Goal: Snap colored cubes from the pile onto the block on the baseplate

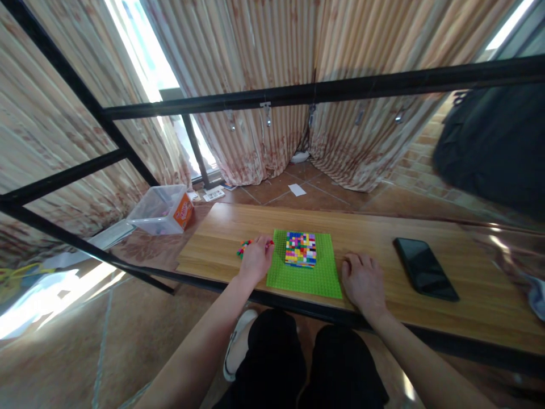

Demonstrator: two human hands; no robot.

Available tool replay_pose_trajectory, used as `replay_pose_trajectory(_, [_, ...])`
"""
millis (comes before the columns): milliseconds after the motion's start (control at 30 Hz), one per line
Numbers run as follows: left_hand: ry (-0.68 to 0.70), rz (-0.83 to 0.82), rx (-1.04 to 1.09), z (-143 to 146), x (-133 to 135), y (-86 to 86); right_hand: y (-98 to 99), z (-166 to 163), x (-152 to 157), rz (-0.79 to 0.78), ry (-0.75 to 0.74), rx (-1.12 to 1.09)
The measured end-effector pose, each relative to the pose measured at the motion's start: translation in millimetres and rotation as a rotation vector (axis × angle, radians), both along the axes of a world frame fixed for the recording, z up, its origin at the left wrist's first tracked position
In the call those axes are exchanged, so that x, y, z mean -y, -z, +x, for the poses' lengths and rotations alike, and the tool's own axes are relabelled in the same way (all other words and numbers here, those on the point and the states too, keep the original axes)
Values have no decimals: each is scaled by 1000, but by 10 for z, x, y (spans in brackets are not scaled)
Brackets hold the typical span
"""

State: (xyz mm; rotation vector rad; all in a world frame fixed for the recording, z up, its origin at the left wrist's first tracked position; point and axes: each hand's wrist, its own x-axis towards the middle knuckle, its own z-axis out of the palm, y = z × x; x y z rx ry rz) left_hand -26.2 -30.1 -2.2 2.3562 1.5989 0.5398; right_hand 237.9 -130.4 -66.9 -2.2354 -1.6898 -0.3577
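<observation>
A green baseplate (304, 284) lies on the wooden table, bearing a square block built of many-coloured toy bricks (300, 249). Left of the plate, my left hand (256, 258) is closed in a pinch on a small red brick (269, 243), close to the plate's left edge. A small pile of loose red and green bricks (242, 248) lies by that hand, partly hidden behind it. My right hand (363, 281) rests palm down on the table just right of the plate, fingers loosely laid out and nothing held.
A black phone (424, 268) lies on the wooden table (366, 227), right of my right hand. Beyond the table's left end, a clear plastic box (155, 211) with an orange label stands on the floor. A black metal bar (289, 94) crosses ahead, before long curtains (238, 51).
</observation>
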Motion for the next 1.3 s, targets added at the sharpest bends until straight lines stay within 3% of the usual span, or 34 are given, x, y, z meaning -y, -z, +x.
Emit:
replay_pose_trajectory(167, [222, 104, -2, 184, 135, -97, -3, -3, 1, -9, 16, -4])
replay_pose_trajectory(367, [308, 162, -131, 354, 135, -148, 11, 2, 0, 10, 11, -5])
replay_pose_trajectory(833, [295, 222, -151, 468, 141, -71, -4, -6, 2, 8, 16, -1])
replay_pose_trajectory(1067, [203, 188, -43, 456, 136, -11, -4, 3, -1, -4, 8, -10])
replay_pose_trajectory(1300, [185, 194, -10, 386, 282, 79, -5, 0, -4, -1, 5, -33])
